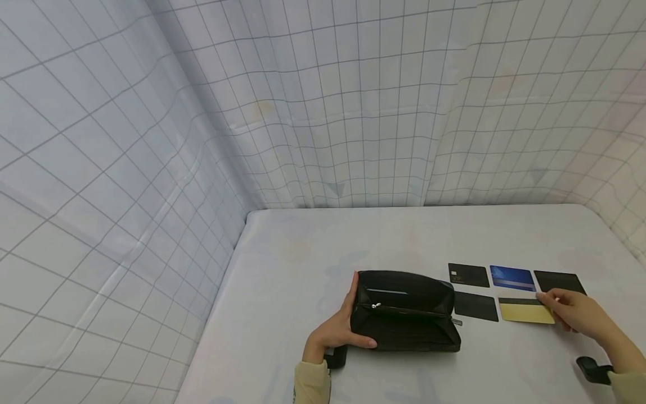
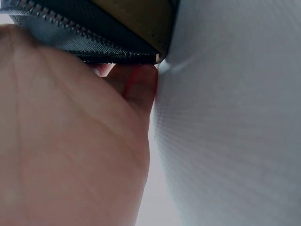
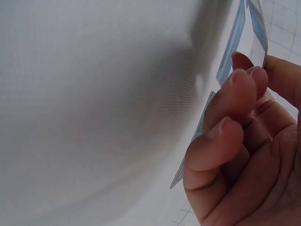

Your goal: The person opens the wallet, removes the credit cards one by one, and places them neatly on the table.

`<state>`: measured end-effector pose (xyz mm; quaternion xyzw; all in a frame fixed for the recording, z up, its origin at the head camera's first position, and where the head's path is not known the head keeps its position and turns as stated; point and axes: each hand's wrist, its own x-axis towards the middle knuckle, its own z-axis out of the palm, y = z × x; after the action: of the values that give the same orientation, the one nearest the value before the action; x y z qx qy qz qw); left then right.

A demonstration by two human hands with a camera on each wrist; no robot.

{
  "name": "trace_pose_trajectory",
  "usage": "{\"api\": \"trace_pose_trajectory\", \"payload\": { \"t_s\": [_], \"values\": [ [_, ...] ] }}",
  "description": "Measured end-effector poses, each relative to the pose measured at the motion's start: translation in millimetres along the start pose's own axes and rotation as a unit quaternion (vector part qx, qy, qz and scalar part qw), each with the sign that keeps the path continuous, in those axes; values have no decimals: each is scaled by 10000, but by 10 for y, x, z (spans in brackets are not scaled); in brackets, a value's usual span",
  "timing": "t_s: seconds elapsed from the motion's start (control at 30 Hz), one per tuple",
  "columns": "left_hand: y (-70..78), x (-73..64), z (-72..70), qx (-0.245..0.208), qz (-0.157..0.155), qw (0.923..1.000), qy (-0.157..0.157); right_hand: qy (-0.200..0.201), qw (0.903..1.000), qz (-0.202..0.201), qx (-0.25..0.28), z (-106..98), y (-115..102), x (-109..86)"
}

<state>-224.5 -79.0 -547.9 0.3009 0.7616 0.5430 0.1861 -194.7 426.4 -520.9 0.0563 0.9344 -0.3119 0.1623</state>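
Observation:
A black zip-around wallet [image 1: 406, 336] stands spread wide on the white table, its inner pockets and zipper showing. My left hand [image 1: 334, 330] grips its left end, thumb over the front edge and fingers behind; the left wrist view shows the palm close to the zipper teeth [image 2: 61, 21]. At the right, my right hand [image 1: 577, 314] pinches the upper right corner of a yellow card with a dark stripe [image 1: 525, 313] between thumb and fingers. In the right wrist view a card [image 3: 258, 28] stands up from the fingertips, and the other fingers are curled below.
Behind the yellow card lie a black VIP card [image 1: 469, 276], a blue card [image 1: 512, 278] and a black card [image 1: 557, 280] in a row. Another black card [image 1: 476, 306] sits beside the wallet. Checked white cloth [image 1: 353, 112] hangs behind and around the table [image 1: 282, 247].

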Motion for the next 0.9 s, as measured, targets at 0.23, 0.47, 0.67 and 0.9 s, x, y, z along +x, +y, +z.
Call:
{"api": "trace_pose_trajectory", "payload": {
  "t_s": [0.23,0.47,0.67,0.9],
  "values": [
    [-4,-2,2,68,8,10000,18,-3,9993,146,-349,21,12,35],
    [-1,-5,0,72,2,10000,19,65,9967,191,-783,24,9,75],
    [1,-3,2,81,16,10000,12,15,9943,68,-1060,31,20,89],
    [-5,3,5,91,-8,10000,25,-114,9908,149,-1343,37,26,117]
  ]
}}
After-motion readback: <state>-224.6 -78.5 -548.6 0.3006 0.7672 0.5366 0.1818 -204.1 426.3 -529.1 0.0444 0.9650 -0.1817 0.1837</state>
